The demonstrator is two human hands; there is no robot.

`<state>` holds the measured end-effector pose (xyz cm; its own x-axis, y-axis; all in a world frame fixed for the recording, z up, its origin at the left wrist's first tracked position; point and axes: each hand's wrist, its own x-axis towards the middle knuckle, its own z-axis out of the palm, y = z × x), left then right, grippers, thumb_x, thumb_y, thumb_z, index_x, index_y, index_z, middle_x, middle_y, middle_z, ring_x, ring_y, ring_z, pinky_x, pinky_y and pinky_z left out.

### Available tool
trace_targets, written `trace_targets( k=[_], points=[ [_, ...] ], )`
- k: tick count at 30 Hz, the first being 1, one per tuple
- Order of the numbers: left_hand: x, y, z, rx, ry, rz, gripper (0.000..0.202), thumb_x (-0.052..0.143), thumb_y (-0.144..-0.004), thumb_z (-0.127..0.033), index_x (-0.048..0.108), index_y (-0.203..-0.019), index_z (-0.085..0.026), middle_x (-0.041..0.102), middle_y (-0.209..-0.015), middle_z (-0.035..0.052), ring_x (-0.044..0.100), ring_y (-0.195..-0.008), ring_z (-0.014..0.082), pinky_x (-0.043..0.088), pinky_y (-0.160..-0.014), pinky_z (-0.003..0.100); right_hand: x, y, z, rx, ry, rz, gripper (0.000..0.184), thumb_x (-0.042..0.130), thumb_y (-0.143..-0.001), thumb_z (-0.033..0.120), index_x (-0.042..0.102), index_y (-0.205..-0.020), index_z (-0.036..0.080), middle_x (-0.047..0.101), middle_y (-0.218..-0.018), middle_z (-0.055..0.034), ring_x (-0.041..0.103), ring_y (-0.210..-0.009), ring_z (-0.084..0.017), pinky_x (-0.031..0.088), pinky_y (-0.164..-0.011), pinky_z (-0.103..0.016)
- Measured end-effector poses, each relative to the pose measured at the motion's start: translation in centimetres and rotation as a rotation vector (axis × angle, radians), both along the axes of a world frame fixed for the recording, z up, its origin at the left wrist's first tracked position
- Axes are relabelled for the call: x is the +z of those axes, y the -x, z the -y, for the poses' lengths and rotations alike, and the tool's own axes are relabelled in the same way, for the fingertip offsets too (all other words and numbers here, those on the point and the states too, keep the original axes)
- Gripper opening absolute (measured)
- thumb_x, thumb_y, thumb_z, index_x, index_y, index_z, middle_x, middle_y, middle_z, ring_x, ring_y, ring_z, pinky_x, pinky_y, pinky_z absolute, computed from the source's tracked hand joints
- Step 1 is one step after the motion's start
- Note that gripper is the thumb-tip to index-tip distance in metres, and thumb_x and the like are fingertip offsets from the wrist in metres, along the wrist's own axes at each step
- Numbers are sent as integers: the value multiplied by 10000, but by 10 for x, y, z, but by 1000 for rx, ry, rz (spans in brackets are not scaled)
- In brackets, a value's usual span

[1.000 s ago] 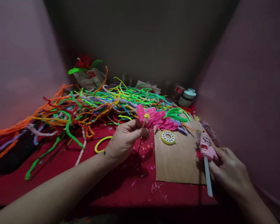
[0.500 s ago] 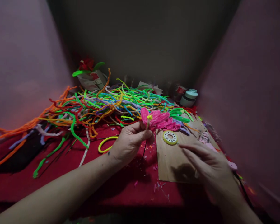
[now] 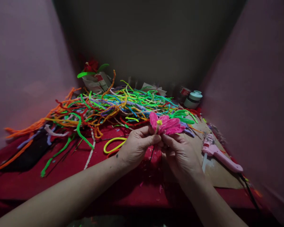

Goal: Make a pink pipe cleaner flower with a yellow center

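Observation:
A pink pipe-cleaner flower point(image 3: 167, 125) with a small yellow centre is held over the red table point(image 3: 61, 183). My left hand point(image 3: 137, 146) pinches it just below the petals, on its thin dark stem. My right hand point(image 3: 180, 154) has its fingers closed on the base of the same flower from the right, touching the left fingertips. A pink glue gun point(image 3: 221, 155) lies to the right on a brown board point(image 3: 223, 176), apart from both hands.
A large tangle of coloured pipe cleaners point(image 3: 104, 105) covers the back of the table. A yellow loop point(image 3: 113, 145) lies left of my hands. Green leaf shapes point(image 3: 183, 116), a white jar point(image 3: 192, 98) and a red flower point(image 3: 91, 66) stand behind. Pink walls close in on both sides.
My right hand let go of the glue gun, crossed the board to the left and closed on the flower. The left hand kept holding the flower and shifted slightly right.

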<state>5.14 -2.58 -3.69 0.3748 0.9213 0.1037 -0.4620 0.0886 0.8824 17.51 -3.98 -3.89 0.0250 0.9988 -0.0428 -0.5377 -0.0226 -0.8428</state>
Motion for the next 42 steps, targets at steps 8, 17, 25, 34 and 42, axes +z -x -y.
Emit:
trace_targets(
  k=[8,17,25,34,42],
  points=[
    [0,1,-2,131,-69,-152,131,684,-703,-199,687,-822,-142,645,-767,21,540,-708,106,416,-700,237,16,-13,14,-246,-242,455,37,697,-673,162,670,-653,178,604,-603,28,480,-564,-84,377,-526,-217],
    [1,1,0,46,-88,-126,87,682,-693,-184,677,-766,-135,640,-665,9,568,-628,113,439,-666,254,13,-11,13,-75,-205,463,51,675,-709,211,676,-666,184,597,-575,24,473,-519,-82,388,-493,-220],
    [-1,5,-2,1,-54,-130,104,704,-662,-174,651,-740,-129,643,-662,8,581,-616,120,447,-672,274,12,-16,10,5,-216,434,75,687,-705,220,667,-646,179,586,-544,15,479,-466,-93,390,-427,-225],
    [5,6,-1,4,-89,-171,102,705,-650,-165,610,-663,-129,622,-606,-8,564,-575,105,429,-597,235,5,-16,4,49,-216,337,85,688,-710,231,681,-657,165,608,-531,-4,510,-426,-110,409,-397,-238],
    [10,6,2,-40,-99,-171,49,680,-678,-145,643,-711,-139,663,-657,0,613,-619,123,466,-647,244,4,-15,5,20,-241,303,56,696,-700,216,677,-665,177,592,-559,8,484,-462,-94,374,-406,-223]
  ],
)
